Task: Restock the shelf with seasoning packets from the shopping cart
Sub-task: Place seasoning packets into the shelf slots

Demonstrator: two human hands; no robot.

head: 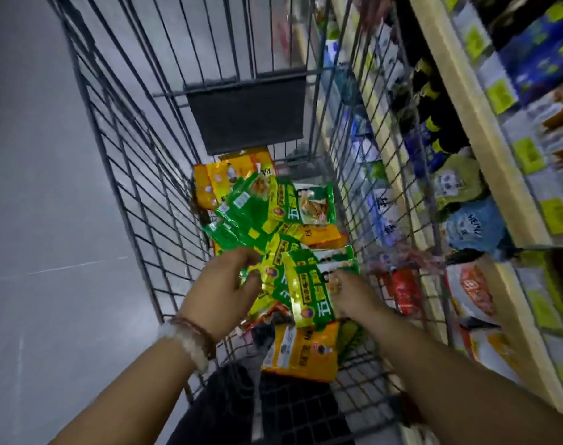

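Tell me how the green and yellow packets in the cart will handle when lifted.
The green and yellow packets look thin and creased, so probably floppy and light. Their glossy film suggests they may slide, so both hands, left hand and right hand, seem prudent.

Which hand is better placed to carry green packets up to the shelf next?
The right hand, probably. It grips the upright green packet and sits by the cart wall nearest the shelf. The left hand pinches packets on the far side and would have to cross over.

A shop: stocked shelves (485,130) (price-tagged), wire cart (135,162).
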